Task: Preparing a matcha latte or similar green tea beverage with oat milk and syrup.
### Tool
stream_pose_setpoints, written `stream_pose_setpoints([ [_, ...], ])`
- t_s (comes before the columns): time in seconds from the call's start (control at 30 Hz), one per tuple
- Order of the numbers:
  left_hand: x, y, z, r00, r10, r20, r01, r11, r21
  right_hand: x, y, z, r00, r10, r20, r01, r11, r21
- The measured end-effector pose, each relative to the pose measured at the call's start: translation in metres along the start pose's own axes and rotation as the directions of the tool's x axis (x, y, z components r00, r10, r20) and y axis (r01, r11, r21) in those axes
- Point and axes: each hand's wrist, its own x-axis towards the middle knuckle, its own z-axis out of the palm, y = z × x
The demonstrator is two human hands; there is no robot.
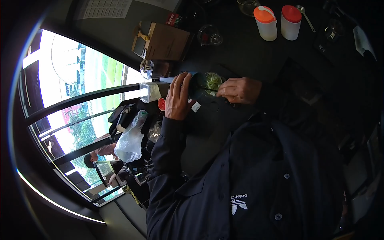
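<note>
My left hand point(177, 97) is wrapped around the side of a dark bluish container point(196, 82), its shape partly lost in shadow. Just right of it stands a clear glass point(213, 78) holding green pieces that look like sliced fruit or vegetable. At the glass's near right edge, my right hand point(238, 90) pinches a thin dark utensil point(211, 89) that reaches over or into the glass; its far end is hard to make out. Below the container lies a small white tag or packet point(196, 106) with writing, and a small red round item point(161, 104) is beside my left hand.
Two white plastic containers, one with an orange lid point(265, 25) and one red-lidded point(291, 24), stand beyond, near a metal measuring spoon point(306, 18). A cardboard box point(168, 42), a glass vessel point(209, 35), a digital scale point(328, 39) and a plastic bag point(130, 141) surround the dark counter.
</note>
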Motion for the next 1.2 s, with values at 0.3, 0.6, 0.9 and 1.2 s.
stream_pose_setpoints([
  [0.3,-0.009,0.008,0.011,0.995,0.095,-0.032,-0.09,0.987,0.133,-0.037,0.012,0.008,0.865,0.491,-0.107,-0.421,0.825,0.378],
  [0.6,-0.015,0.024,0.017,0.998,0.062,0.026,-0.066,0.981,0.182,-0.051,0.007,0.006,0.826,0.555,-0.098,-0.427,0.73,0.533],
  [0.9,-0.008,0.028,0.017,0.999,0.052,0.012,-0.053,0.984,0.167,-0.053,-0.003,-0.007,0.842,0.528,-0.111,-0.427,0.778,0.46],
  [1.2,-0.004,0.034,0.004,0.999,-0.028,0.022,0.025,0.991,0.13,-0.056,-0.001,-0.016,0.848,0.502,-0.167,-0.436,0.842,0.319],
])
